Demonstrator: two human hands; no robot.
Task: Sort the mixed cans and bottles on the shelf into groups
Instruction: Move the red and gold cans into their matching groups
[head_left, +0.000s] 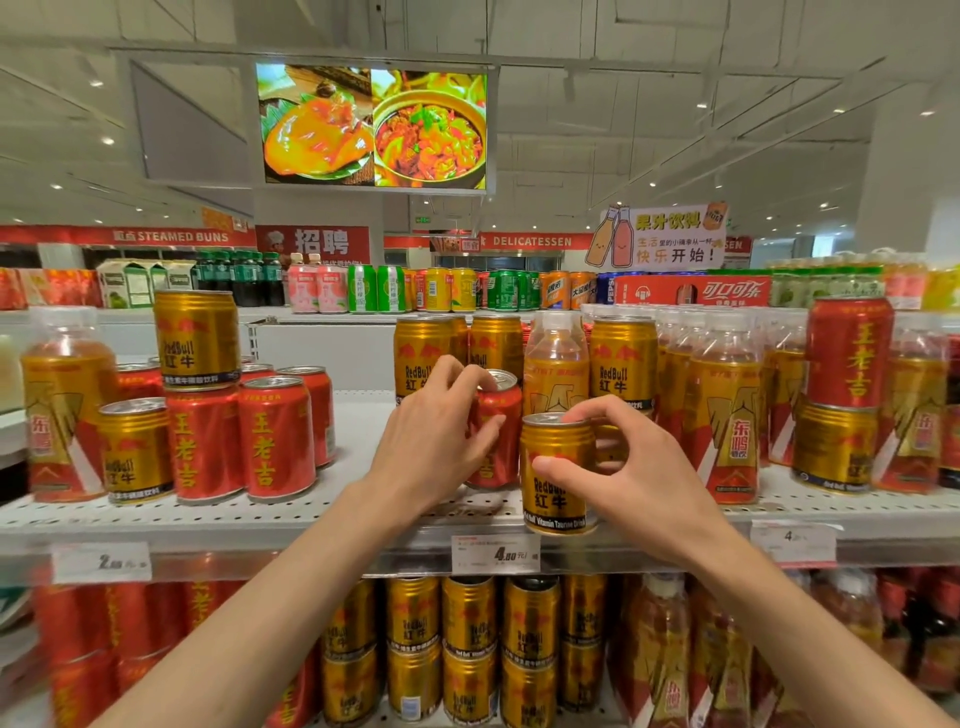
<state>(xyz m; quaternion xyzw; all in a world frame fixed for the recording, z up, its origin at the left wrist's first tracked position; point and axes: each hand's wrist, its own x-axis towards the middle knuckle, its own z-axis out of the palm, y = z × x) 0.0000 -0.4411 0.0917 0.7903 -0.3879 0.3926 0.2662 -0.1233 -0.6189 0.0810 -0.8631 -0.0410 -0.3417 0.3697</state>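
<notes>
My left hand (436, 431) grips a red can (500, 415) standing on the white shelf (363, 509) at its middle. Beside it, my right hand (639, 467) pinches a gold Red Bull can (556, 478) near the shelf's front edge, thumb on its front and fingers over its rim. Left of my hands stands a group of red cans (275, 436) with a gold can (196, 338) stacked on top and another gold can (136, 449) in front. Gold cans (423, 353) and orange-labelled bottles (722, 410) fill the right side. A red can (849, 353) sits on a gold can (834, 447) far right.
A bottle (65, 405) stands at the shelf's far left. Price tags (496, 553) hang on the front rail. The lower shelf holds several gold cans (467, 639), red cans and bottles. Behind, another shelf carries assorted drinks (363, 288) and a red carton (691, 291).
</notes>
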